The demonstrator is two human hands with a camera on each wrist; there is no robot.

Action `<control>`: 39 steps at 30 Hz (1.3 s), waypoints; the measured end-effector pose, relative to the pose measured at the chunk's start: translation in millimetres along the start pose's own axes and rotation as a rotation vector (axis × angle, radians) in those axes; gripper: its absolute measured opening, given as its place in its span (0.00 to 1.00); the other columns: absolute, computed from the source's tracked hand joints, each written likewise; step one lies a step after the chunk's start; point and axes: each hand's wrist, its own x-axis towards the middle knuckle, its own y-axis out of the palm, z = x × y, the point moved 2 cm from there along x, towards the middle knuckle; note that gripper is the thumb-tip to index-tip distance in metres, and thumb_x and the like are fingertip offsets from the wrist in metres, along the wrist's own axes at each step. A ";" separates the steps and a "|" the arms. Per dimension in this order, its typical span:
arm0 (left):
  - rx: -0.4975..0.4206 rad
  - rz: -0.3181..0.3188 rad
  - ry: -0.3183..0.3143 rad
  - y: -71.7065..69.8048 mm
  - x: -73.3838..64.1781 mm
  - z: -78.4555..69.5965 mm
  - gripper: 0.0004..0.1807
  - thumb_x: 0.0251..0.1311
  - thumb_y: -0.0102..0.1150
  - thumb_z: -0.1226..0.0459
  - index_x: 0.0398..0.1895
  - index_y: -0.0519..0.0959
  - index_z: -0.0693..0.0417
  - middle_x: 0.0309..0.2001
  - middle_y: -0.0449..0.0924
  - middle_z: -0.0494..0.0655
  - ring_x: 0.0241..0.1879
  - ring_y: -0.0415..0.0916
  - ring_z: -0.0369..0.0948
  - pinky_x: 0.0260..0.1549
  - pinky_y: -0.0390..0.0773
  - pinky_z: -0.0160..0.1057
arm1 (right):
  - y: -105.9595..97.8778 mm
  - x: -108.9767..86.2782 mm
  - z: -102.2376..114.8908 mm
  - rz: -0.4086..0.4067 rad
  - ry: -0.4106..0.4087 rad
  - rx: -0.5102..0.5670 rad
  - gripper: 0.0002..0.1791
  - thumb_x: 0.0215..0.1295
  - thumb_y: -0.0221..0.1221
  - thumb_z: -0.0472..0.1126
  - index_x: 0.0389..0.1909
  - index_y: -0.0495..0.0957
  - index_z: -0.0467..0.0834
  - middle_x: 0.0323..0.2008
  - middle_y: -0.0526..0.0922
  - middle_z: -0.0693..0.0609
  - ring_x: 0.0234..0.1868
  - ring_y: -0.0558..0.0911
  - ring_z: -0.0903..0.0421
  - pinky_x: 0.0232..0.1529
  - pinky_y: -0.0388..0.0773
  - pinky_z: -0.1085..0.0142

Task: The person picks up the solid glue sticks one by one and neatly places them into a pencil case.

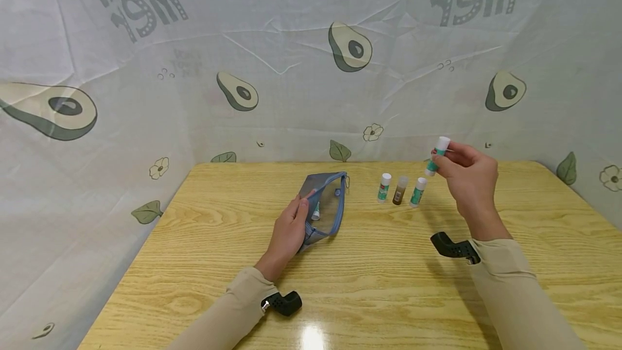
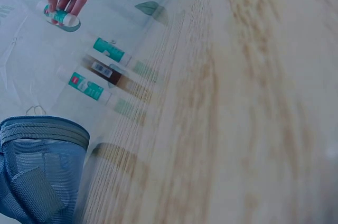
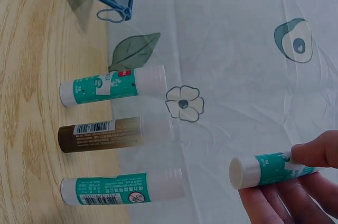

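My left hand (image 1: 290, 229) grips the near-left side of a blue mesh zip pouch (image 1: 311, 239), whose mouth gapes toward the right. Inside it, partly hidden, lies a white and green glue stick (image 1: 316, 213). Raised above the table at the right, my right hand (image 1: 472, 174) pinches another green and white glue stick (image 3: 274, 170) between thumb and fingers. Just left of that hand, three sticks stand upright in a row: a green glue stick (image 1: 384, 188), a brown one (image 1: 400, 190) with a clear cap, and a second green one (image 1: 418, 192).
The wooden table (image 1: 218, 193) ends against a pale curtain (image 1: 291, 123) printed with avocados, leaves and flowers. A black wrist camera (image 1: 283, 303) sits on the left sleeve, and another black camera (image 1: 454, 246) on the right sleeve.
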 end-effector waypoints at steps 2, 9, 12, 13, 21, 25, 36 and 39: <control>0.005 -0.005 0.002 0.6 -0.3 -0.4 0.25 0.86 0.37 0.46 0.78 0.72 0.33 0.85 0.56 0.57 0.84 0.52 0.56 0.77 0.63 0.63 | -0.1 -0.1 -0.6 0.007 0.002 0.026 0.29 0.72 0.66 0.36 0.72 0.75 0.34 0.39 0.82 0.68 0.39 0.83 0.72 0.39 0.83 0.82; 0.003 -0.006 0.000 0.0 -1.8 -1.9 0.25 0.87 0.37 0.47 0.78 0.73 0.34 0.84 0.56 0.58 0.84 0.52 0.57 0.80 0.59 0.64 | 1.9 -0.7 -2.2 0.018 0.005 0.038 0.26 0.71 0.67 0.36 0.68 0.78 0.34 0.38 0.83 0.67 0.38 0.84 0.71 0.39 0.84 0.81; -0.002 -0.002 0.002 0.2 -2.3 -2.1 0.25 0.87 0.37 0.47 0.78 0.73 0.34 0.84 0.56 0.59 0.85 0.51 0.58 0.79 0.60 0.64 | 3.4 -0.6 -2.6 0.011 0.000 -0.008 0.25 0.71 0.67 0.38 0.67 0.79 0.35 0.37 0.83 0.70 0.39 0.83 0.72 0.39 0.83 0.82; -0.004 -0.001 0.001 0.1 -2.3 -2.2 0.25 0.87 0.37 0.47 0.78 0.72 0.34 0.84 0.55 0.58 0.85 0.51 0.57 0.78 0.61 0.63 | 3.9 -0.8 -2.6 0.007 -0.003 -0.028 0.25 0.71 0.67 0.38 0.67 0.79 0.36 0.37 0.82 0.71 0.40 0.83 0.72 0.40 0.83 0.82; 0.004 0.000 -0.006 -0.3 -2.2 -2.8 0.25 0.87 0.37 0.47 0.78 0.72 0.34 0.85 0.55 0.58 0.83 0.57 0.57 0.68 0.67 0.57 | 8.8 -3.5 -2.6 -0.011 -0.012 -0.098 0.27 0.72 0.67 0.41 0.69 0.79 0.40 0.36 0.81 0.74 0.42 0.81 0.74 0.41 0.81 0.83; 0.007 -0.001 -0.007 -1.3 -0.7 -2.0 0.25 0.87 0.36 0.47 0.78 0.72 0.34 0.85 0.55 0.58 0.81 0.61 0.56 0.62 0.67 0.55 | 15.0 -6.4 -2.8 -0.007 -0.013 -0.135 0.27 0.73 0.67 0.44 0.70 0.80 0.42 0.37 0.80 0.75 0.43 0.80 0.74 0.43 0.79 0.82; 0.004 0.004 -0.024 -2.5 -1.1 -3.0 0.26 0.86 0.36 0.46 0.79 0.72 0.34 0.85 0.55 0.57 0.77 0.65 0.59 0.64 0.67 0.56 | 32.6 -15.7 -0.4 0.056 -0.040 -0.217 0.26 0.75 0.65 0.47 0.71 0.79 0.45 0.56 0.87 0.50 0.46 0.78 0.75 0.51 0.77 0.78; 0.001 0.011 -0.029 -2.0 -0.5 -3.7 0.26 0.86 0.36 0.46 0.79 0.71 0.33 0.85 0.54 0.56 0.80 0.61 0.60 0.67 0.67 0.57 | 35.0 -17.8 0.0 0.063 -0.038 -0.224 0.26 0.76 0.65 0.47 0.71 0.79 0.45 0.59 0.86 0.47 0.46 0.78 0.76 0.52 0.78 0.78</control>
